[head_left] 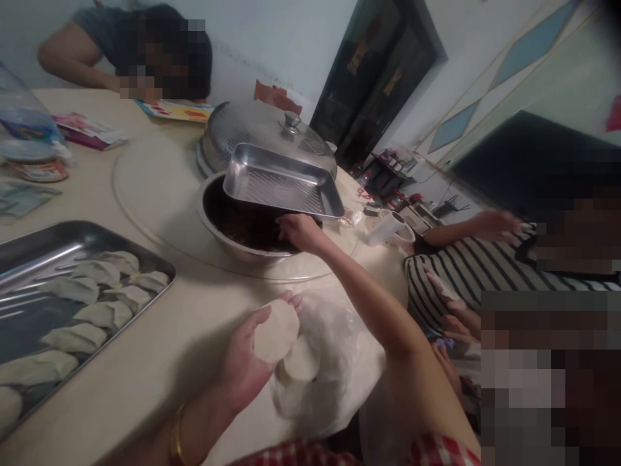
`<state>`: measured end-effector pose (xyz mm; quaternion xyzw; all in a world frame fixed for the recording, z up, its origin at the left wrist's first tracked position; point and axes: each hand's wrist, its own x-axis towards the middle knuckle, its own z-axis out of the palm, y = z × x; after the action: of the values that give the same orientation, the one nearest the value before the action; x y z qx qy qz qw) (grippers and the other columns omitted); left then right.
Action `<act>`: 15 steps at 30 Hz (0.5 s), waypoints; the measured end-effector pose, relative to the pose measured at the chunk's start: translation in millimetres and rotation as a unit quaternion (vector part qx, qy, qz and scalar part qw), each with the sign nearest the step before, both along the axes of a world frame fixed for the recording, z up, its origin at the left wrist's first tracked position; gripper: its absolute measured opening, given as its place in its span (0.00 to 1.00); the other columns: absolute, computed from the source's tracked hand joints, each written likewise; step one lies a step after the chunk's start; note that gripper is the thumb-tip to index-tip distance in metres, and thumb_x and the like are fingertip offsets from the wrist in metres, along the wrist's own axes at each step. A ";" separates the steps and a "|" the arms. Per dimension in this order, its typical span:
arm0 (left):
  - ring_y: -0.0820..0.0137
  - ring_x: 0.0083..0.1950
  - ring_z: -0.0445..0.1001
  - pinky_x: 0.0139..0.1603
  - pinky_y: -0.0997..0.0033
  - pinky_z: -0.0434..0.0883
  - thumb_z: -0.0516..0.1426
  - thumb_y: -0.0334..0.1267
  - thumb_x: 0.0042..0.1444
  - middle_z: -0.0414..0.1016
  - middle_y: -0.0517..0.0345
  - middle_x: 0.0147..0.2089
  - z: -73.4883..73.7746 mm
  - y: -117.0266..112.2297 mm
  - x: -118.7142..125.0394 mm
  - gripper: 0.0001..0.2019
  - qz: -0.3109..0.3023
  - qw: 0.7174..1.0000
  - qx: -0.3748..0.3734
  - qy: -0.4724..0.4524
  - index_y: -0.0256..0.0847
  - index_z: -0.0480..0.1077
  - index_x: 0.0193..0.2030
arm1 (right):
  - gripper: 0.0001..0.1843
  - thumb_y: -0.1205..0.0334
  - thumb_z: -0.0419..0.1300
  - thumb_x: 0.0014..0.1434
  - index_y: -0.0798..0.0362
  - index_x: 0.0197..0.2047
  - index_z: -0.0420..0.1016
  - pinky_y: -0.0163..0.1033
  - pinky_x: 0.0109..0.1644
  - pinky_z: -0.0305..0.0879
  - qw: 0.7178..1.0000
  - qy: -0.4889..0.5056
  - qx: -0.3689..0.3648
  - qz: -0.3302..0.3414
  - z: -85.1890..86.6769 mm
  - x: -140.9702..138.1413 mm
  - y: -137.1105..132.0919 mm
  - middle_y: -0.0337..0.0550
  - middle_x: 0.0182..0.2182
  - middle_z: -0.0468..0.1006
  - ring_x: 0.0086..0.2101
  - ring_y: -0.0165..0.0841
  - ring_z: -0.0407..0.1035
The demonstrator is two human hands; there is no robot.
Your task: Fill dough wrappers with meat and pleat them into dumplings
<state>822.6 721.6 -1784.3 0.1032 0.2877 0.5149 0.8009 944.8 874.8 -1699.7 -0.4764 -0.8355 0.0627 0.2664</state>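
Observation:
My left hand holds a round, flat dumpling wrapper across its palm and fingers, with the thumb over the edge. Just beside it, another dumpling wrapper lies on the floured surface. My right hand reaches into a metal bowl of dark filling. Its fingers are bent together; whatever they grip is hidden in the shadow. To the left, a metal tray carries several folded dumplings.
A ridged metal tray leans over the bowl's far rim, before a lidded steamer. One person bends over the table at the far left. Another in a striped shirt is close on the right. A jar stands at left.

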 end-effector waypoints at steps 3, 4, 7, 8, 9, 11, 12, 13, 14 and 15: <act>0.61 0.56 0.76 0.64 0.62 0.66 0.48 0.29 0.61 0.77 0.40 0.54 -2.3 1.0 -1.2 0.28 -0.002 1.000 0.008 -0.007 0.28 0.55 0.69 | 0.16 0.73 0.51 0.61 0.58 0.42 0.79 0.35 0.42 0.68 1.000 0.020 -0.020 0.009 -1.2 -9.8 3.4 0.44 0.29 0.82 0.33 0.31 0.76; 0.61 0.56 0.75 0.65 0.62 0.65 0.48 0.29 0.61 0.76 0.40 0.55 -3.1 1.3 -1.5 0.28 -0.004 1.000 0.013 -0.010 0.27 0.55 0.69 | 0.15 0.73 0.51 0.61 0.58 0.42 0.79 0.35 0.42 0.68 0.999 0.030 -0.030 0.014 -2.1 -12.2 4.4 0.44 0.29 0.82 0.33 0.31 0.76; 0.60 0.57 0.75 0.66 0.61 0.63 0.48 0.29 0.61 0.76 0.40 0.56 -4.2 2.0 -2.0 0.27 0.000 1.000 0.019 -0.015 0.26 0.56 0.68 | 0.14 0.73 0.52 0.60 0.58 0.41 0.79 0.36 0.42 0.69 0.993 0.089 -0.065 0.035 -7.0 -16.4 8.8 0.43 0.27 0.82 0.32 0.31 0.76; 0.60 0.57 0.75 0.66 0.61 0.64 0.48 0.28 0.61 0.76 0.39 0.56 -3.8 2.0 -2.1 0.27 0.002 1.000 0.020 -0.017 0.26 0.56 0.68 | 0.14 0.73 0.52 0.59 0.58 0.40 0.79 0.36 0.42 0.69 0.989 0.118 -0.079 0.041 -8.7 -17.2 10.5 0.43 0.26 0.81 0.31 0.31 0.75; 0.60 0.57 0.75 0.66 0.61 0.64 0.48 0.28 0.61 0.76 0.39 0.56 -3.1 2.0 -2.1 0.28 0.005 1.000 0.020 -0.019 0.26 0.56 0.68 | 0.13 0.73 0.52 0.59 0.58 0.39 0.79 0.36 0.41 0.69 0.983 0.151 -0.095 0.047 -9.9 -17.8 11.6 0.43 0.25 0.81 0.29 0.30 0.75; 0.60 0.57 0.75 0.66 0.61 0.64 0.48 0.28 0.61 0.76 0.39 0.55 -0.5 1.5 -2.3 0.28 0.007 0.999 0.018 -0.026 0.25 0.55 0.68 | 0.12 0.74 0.52 0.58 0.58 0.35 0.78 0.35 0.37 0.69 0.962 0.232 -0.133 0.046 -9.8 -19.1 10.9 0.40 0.21 0.79 0.25 0.29 0.72; 0.60 0.56 0.75 0.65 0.62 0.65 0.48 0.28 0.61 0.77 0.39 0.54 1.1 1.3 -2.5 0.28 0.008 0.999 0.015 -0.028 0.24 0.55 0.68 | 0.12 0.74 0.52 0.58 0.58 0.33 0.77 0.34 0.34 0.68 0.948 0.274 -0.155 0.041 -8.1 -19.8 8.6 0.39 0.19 0.78 0.23 0.27 0.70; 0.61 0.56 0.76 0.65 0.62 0.65 0.48 0.29 0.61 0.77 0.39 0.54 2.8 1.1 -2.7 0.27 0.011 0.999 0.011 -0.028 0.24 0.56 0.68 | 0.12 0.74 0.52 0.58 0.58 0.31 0.75 0.33 0.32 0.67 0.932 0.315 -0.176 0.034 -5.4 -20.3 5.0 0.37 0.18 0.77 0.21 0.26 0.68; 0.61 0.55 0.76 0.65 0.62 0.65 0.48 0.29 0.61 0.77 0.40 0.53 4.3 1.0 -2.9 0.27 0.014 0.999 0.009 -0.027 0.24 0.56 0.68 | 0.12 0.75 0.52 0.58 0.57 0.29 0.74 0.31 0.30 0.65 0.915 0.353 -0.194 0.025 -2.1 -20.5 0.3 0.36 0.16 0.76 0.19 0.25 0.67; 0.61 0.54 0.77 0.64 0.62 0.66 0.48 0.29 0.61 0.78 0.40 0.53 5.5 1.2 -3.2 0.27 0.017 0.999 0.009 -0.026 0.24 0.57 0.67 | 0.12 0.75 0.52 0.59 0.57 0.28 0.72 0.30 0.28 0.64 0.899 0.387 -0.206 0.016 1.6 -20.1 -5.2 0.35 0.15 0.75 0.18 0.24 0.65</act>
<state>819.4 722.8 -1778.8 0.0916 0.2641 0.5337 0.7981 924.6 869.7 -1698.1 -0.4454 -0.6426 0.4171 0.4633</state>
